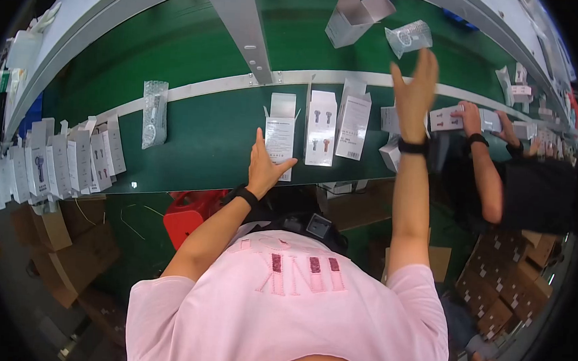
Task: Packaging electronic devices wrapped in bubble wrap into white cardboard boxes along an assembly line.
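White box, mouth and flap up, sits at the near edge of the green table, right in front of the wearer; near edge likely for easy reach. Left hand is clasped across its lower part, fingers along the left side, thumb over the face toward the right edge; probably steadies it while leaving the mouth uncovered.

Right hand is stretched far out, fingers and thumb apart, slightly blurred, holding nothing visible. Fingertips lie right by a bubble-wrapped packet; touching or not, cannot tell. That packet lies beyond the white rail, next to an open carton.

Printed box and tilted box stand or lie side by side just right of the held one, flaps up; close spacing likely keeps them within reach. Second wrapped packet lies apart, to the left. Row of boxes stands packed at far left, probably propping one another. At right, a co-worker's hand is on another white carton.
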`<state>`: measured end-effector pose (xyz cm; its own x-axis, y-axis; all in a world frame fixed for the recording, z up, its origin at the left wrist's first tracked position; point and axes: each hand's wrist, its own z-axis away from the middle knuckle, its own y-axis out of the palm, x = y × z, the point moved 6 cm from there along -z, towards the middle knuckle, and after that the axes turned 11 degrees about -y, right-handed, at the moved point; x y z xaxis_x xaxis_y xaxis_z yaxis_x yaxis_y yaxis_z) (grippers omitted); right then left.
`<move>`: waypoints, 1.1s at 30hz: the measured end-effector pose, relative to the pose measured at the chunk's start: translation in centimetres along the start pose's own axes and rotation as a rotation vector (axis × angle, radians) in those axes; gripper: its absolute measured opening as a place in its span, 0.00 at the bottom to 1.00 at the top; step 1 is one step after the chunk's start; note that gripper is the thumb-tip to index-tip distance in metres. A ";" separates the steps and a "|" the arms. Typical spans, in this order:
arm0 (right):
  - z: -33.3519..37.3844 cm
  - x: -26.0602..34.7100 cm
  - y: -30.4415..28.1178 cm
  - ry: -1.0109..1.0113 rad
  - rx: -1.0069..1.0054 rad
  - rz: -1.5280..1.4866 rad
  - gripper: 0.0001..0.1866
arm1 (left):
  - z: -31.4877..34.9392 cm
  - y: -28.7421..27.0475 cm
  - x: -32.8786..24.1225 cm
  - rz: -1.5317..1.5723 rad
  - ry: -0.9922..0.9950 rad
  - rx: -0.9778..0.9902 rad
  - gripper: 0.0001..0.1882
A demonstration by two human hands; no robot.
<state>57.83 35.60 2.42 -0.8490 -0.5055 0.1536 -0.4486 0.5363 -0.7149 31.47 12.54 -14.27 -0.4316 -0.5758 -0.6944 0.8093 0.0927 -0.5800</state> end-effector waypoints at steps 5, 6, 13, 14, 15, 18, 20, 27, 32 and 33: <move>-4.0 -1.3 14.2 0.120 0.430 0.008 0.22 | 1.1 -1.6 -3.7 -0.041 0.199 -0.082 0.66; -3.3 -3.0 15.5 0.083 0.622 0.121 0.13 | 1.3 -2.5 -5.2 -0.051 0.203 -0.079 0.66; -1.2 12.8 -6.1 -0.278 0.435 -0.213 0.05 | 3.6 -8.8 -18.7 0.049 0.694 -0.198 0.66; -0.5 14.6 -8.1 -0.313 0.475 -0.276 0.06 | 3.7 -8.7 -19.7 -0.015 0.738 -0.239 0.66; 0.0 16.3 -9.6 -0.321 0.506 -0.383 0.07 | 4.3 -9.3 -20.6 -0.090 0.794 -0.320 0.63; 1.8 18.6 -10.8 -0.262 0.550 -0.670 0.11 | 4.6 -9.8 -18.7 0.094 0.765 0.078 0.59; 3.2 20.8 -10.4 -0.363 0.539 -0.778 0.17 | 6.1 -13.6 -16.9 -0.027 0.884 -0.084 0.55; 7.4 23.8 2.5 0.064 0.781 -0.950 0.27 | -2.1 -19.1 -2.0 -0.994 0.146 0.038 0.54; 5.5 28.9 9.5 0.010 0.759 -0.978 0.29 | -6.1 -17.7 -1.1 -1.015 0.079 0.127 0.53; 4.7 29.9 11.2 -0.003 0.765 -0.981 0.29 | -6.4 -18.1 -0.2 -1.007 0.070 0.119 0.53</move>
<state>28.73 23.37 -4.19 -0.2462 -0.4725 0.8463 -0.6146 -0.5991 -0.5133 14.35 16.19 -6.30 -0.9539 -0.2921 0.0683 0.0891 -0.4931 -0.8654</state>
